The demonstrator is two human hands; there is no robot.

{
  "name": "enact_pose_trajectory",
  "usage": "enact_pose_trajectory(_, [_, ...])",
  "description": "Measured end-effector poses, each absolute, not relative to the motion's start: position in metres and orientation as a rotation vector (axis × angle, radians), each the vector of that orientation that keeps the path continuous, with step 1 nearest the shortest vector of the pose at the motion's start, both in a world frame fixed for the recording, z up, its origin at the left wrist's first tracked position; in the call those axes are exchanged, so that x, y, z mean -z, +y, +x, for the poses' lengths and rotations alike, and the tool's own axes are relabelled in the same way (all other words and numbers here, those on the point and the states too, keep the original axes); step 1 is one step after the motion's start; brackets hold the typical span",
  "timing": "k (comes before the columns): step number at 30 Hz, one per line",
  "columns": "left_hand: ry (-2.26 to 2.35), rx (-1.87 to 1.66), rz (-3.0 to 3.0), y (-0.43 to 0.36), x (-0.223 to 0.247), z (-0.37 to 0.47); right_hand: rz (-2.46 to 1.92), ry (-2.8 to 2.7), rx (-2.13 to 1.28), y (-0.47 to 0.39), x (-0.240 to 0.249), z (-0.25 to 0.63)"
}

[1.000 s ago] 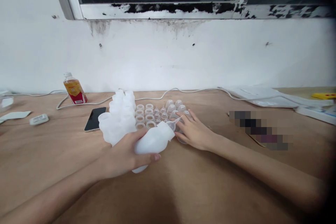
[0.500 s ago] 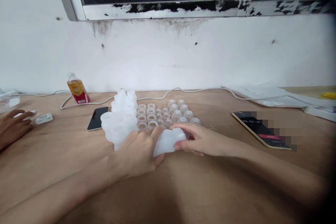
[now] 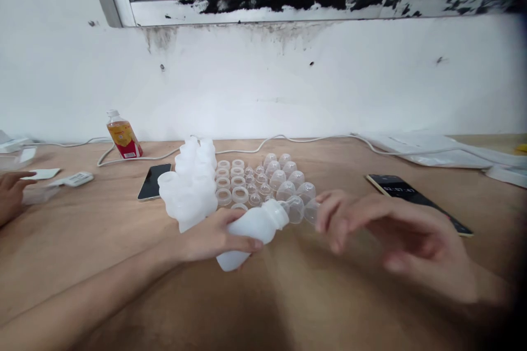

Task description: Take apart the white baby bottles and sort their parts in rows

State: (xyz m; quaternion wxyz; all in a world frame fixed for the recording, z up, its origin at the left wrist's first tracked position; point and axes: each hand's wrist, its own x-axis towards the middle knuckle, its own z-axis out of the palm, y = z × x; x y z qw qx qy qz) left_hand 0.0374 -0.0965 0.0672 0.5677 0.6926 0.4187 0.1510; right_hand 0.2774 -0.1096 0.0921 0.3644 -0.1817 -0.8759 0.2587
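Note:
My left hand (image 3: 218, 238) is closed round a white translucent bottle (image 3: 251, 230), which is tilted with its collar and clear nipple toward the upper right. My right hand (image 3: 387, 230) is off the bottle, over the table at the right, blurred, its fingers apart and curved, with nothing seen in it. Beyond the bottle stand rows of white rings (image 3: 223, 196), small clear nipples (image 3: 254, 199) and clear domed caps (image 3: 285, 191). Several white bottles (image 3: 189, 192) stand in a group left of the rings.
A dark phone (image 3: 154, 181) lies left of the bottles, near a drink bottle (image 3: 124, 136). Another phone (image 3: 405, 189) showing a timer lies at the right. A cable (image 3: 263, 145) runs along the wall. Another person's hand (image 3: 12, 194) is at the far left.
My right hand has let go of the bottle and moved right, its fingers opening. The bottle, in my left hand, now shows its collar and nipple. The other person's hand has shifted left.

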Motion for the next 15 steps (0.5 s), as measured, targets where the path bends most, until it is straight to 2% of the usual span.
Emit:
enact_pose_trajectory(2, [1.051, -0.394, 1.783, -0.102, -0.066, 0.039, -0.718, -2.203, -0.562, -0.104, -0.088, 0.276])
enact_pose_trajectory(4, [1.115, -0.42, 1.937, -0.107, -0.067, 0.042, -0.985, -2.207, -0.597, -0.095, -0.082, 0.271])
enact_pose_trajectory(7, [1.185, -0.443, 2.117, -0.112, -0.07, 0.046, -1.121, -2.256, -1.039, -0.082, -0.076, 0.265])
enact_pose_trajectory(9, [1.198, -0.442, 2.172, -0.115, -0.074, 0.045, -1.097, -2.209, -1.192, -0.077, -0.075, 0.264])
enact_pose_trajectory(13, [1.11, -0.381, 2.1, -0.133, -0.078, 0.023, -1.131, -2.093, -0.929, -0.075, -0.076, 0.271])
enact_pose_trajectory(15, [1.218, -0.502, 2.114, -0.145, -0.07, -0.001, -1.175, -2.159, -0.755, -0.076, -0.073, 0.273])
